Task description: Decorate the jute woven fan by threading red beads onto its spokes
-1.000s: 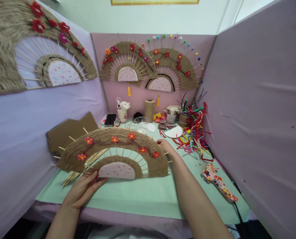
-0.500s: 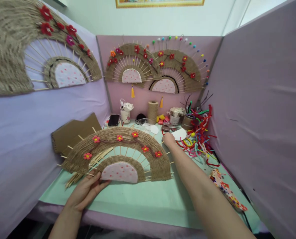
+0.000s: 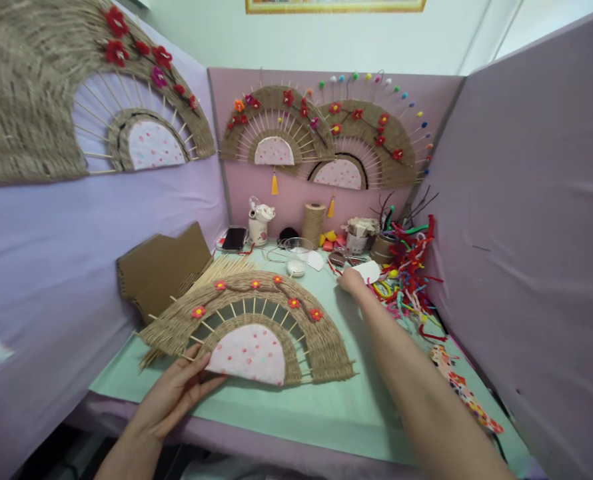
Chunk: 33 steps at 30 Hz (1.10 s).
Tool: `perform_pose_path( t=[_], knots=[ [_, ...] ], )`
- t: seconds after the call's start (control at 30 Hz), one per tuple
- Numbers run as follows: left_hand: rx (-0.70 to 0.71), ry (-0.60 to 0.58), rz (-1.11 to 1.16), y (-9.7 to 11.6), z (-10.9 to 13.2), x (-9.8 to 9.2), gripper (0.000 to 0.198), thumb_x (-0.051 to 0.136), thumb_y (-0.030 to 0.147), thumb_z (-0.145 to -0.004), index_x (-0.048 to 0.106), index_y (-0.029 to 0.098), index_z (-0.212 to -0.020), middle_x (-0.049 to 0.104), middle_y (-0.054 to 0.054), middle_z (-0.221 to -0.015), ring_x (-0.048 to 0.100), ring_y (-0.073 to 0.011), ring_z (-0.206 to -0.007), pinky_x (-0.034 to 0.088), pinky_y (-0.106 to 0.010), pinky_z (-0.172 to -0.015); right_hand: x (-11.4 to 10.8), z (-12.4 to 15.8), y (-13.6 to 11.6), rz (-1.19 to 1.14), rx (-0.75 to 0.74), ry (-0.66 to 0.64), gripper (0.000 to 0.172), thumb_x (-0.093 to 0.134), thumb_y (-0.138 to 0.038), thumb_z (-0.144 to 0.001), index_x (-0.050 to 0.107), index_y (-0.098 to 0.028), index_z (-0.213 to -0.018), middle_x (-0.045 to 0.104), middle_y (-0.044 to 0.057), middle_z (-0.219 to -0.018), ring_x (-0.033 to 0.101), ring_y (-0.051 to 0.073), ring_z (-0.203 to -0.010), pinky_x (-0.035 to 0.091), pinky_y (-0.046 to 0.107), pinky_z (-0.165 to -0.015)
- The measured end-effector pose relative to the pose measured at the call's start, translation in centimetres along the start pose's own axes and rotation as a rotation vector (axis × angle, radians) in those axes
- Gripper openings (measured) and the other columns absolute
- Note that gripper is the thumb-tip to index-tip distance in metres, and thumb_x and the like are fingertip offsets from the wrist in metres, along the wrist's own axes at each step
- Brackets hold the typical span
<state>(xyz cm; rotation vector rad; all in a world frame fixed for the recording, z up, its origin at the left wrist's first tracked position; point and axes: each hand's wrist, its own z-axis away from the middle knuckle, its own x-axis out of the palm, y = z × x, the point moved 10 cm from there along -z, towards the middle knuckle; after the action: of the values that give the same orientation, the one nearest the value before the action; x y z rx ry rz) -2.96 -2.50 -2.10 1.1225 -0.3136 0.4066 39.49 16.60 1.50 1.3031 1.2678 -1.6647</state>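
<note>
My left hand (image 3: pixel 179 393) grips the lower left corner of a woven twine fan (image 3: pixel 329 343), thumb above and fingers beneath. Thin sticks form its ribs. Red flowers with yellow centres follow a brown stem along its outer band, and a pink spotted half-circle (image 3: pixel 249 353) fills its base. Stretched toward the back of the table, my right hand (image 3: pixel 352 280) has its fingers curled down beside a white half-round card (image 3: pixel 368 271). Its fingertips are mostly hidden, and I cannot see what they hold, if anything. A red strand (image 3: pixel 334 268) lies just left of it.
Behind the fan are brown cardboard (image 3: pixel 161 267) and thin sticks (image 3: pixel 226 267). A twine spool (image 3: pixel 314 225), a clear cup (image 3: pixel 296 257) and a phone (image 3: pixel 234 239) stand or lie farther back. Coloured pipe cleaners (image 3: pixel 414 267) heap up at right. Fabric-covered panels enclose the table.
The fan leans back flatter, and its upper edge sits lower. My left hand keeps its hold. My right hand stays near the white card, its fingers curled. The whole view has shifted slightly.
</note>
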Motion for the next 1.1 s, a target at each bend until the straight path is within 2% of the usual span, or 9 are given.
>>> perform_pose_path(
  t=[0.17, 0.3, 0.4, 0.47, 0.7, 0.8, 0.9, 1.0, 1.1],
  knots=[
    [-0.015, 0.003, 0.006, -0.8, 0.1, 1.8, 0.021, 0.070, 0.006, -0.076, 0.062, 0.013, -0.094, 0.072, -0.008, -0.097, 0.071, -0.0182, -0.083, 0.062, -0.037, -0.079, -2.7, 3.9, 1.1, -0.299, 0.004, 0.117, 0.021, 0.052, -0.020, -0.078, 0.071, -0.011, -0.083, 0.072, 0.012, -0.074, 0.065, 0.020, -0.070, 0.044, 0.025, -0.061],
    [-0.012, 0.023, 0.067, -1.4, 0.1, 2.6, 0.012, 0.062, 0.004, -0.081, 0.064, 0.009, -0.091, 0.073, -0.012, -0.096, 0.071, -0.0183, -0.083, 0.062, -0.032, -0.080, -3.5, 7.7, -1.5, -0.632, -0.085, 0.235, 0.037, 0.049, -0.032, -0.080, 0.065, -0.013, -0.107, 0.071, 0.007, -0.088, 0.060, 0.014, -0.066, 0.044, 0.023, -0.058],
    [-0.021, 0.010, 0.109, -2.0, 0.1, 2.6, 0.011, 0.060, 0.004, -0.082, 0.063, 0.010, -0.091, 0.073, -0.013, -0.098, 0.071, -0.0203, -0.087, 0.061, -0.034, -0.081, -3.0, 9.7, -3.9, -1.078, -0.190, 0.215, 0.035, 0.059, -0.040, -0.071, 0.068, -0.014, -0.092, 0.069, 0.006, -0.081, 0.053, 0.013, -0.061, 0.043, 0.024, -0.055],
    [-0.032, 0.009, 0.127, -2.5, 0.0, 2.4, 0.011, 0.060, 0.004, -0.082, 0.062, 0.011, -0.090, 0.073, -0.013, -0.096, 0.071, -0.0204, -0.086, 0.061, -0.035, -0.081, -2.4, 10.3, -4.9, -1.191, -0.222, 0.174, 0.033, 0.064, -0.044, -0.066, 0.068, -0.015, -0.083, 0.066, 0.004, -0.075, 0.051, 0.013, -0.060, 0.041, 0.025, -0.055],
    [0.002, 0.059, 0.149, -3.2, -0.2, 2.8, 0.017, 0.064, 0.001, -0.077, 0.062, 0.013, -0.089, 0.073, -0.009, -0.092, 0.071, -0.0168, -0.081, 0.061, -0.028, -0.076, -2.8, 9.8, -2.2, -1.112, -0.184, 0.308, 0.036, 0.065, -0.048, -0.066, 0.067, -0.015, -0.082, 0.069, 0.006, -0.077, 0.057, 0.018, -0.067, 0.045, 0.030, -0.064],
    [0.015, 0.047, 0.139, -3.1, 0.1, 3.3, 0.020, 0.066, 0.002, -0.074, 0.064, 0.013, -0.091, 0.073, -0.008, -0.089, 0.070, -0.0176, -0.082, 0.060, -0.027, -0.076, -3.5, 9.7, -0.1, -0.839, -0.069, 0.425, 0.031, 0.055, -0.040, -0.077, 0.069, -0.013, -0.087, 0.071, 0.012, -0.086, 0.062, 0.024, -0.080, 0.045, 0.034, -0.075],
    [0.039, 0.018, 0.141, -2.9, 0.4, 3.8, 0.029, 0.068, 0.003, -0.074, 0.064, 0.014, -0.101, 0.073, -0.008, -0.093, 0.070, -0.0176, -0.085, 0.059, -0.028, -0.080, -3.3, 10.0, 0.8, -0.494, 0.042, 0.400, 0.035, 0.046, -0.031, -0.086, 0.070, -0.011, -0.102, 0.069, 0.020, -0.105, 0.061, 0.030, -0.100, 0.041, 0.036, -0.089],
    [0.032, -0.009, 0.137, -3.2, 0.4, 4.1, 0.047, 0.070, 0.005, -0.073, 0.060, 0.018, -0.117, 0.073, -0.008, -0.100, 0.070, -0.0186, -0.088, 0.058, -0.030, -0.081, -3.8, 10.2, 0.5, -0.352, 0.068, 0.375, 0.042, 0.047, -0.032, -0.089, 0.063, -0.008, -0.119, 0.062, 0.024, -0.120, 0.055, 0.032, -0.113, 0.038, 0.037, -0.096],
    [0.010, -0.050, 0.161, -3.9, 0.6, 4.8, 0.061, 0.072, 0.006, -0.072, 0.054, 0.021, -0.128, 0.072, -0.008, -0.104, 0.070, -0.0198, -0.089, 0.058, -0.032, -0.082, -6.9, 9.3, -2.8, -0.401, -0.097, 0.434, 0.040, 0.043, -0.030, -0.091, 0.062, -0.011, -0.120, 0.065, 0.018, -0.117, 0.058, 0.026, -0.108, 0.041, 0.033, -0.095]
  ],
)
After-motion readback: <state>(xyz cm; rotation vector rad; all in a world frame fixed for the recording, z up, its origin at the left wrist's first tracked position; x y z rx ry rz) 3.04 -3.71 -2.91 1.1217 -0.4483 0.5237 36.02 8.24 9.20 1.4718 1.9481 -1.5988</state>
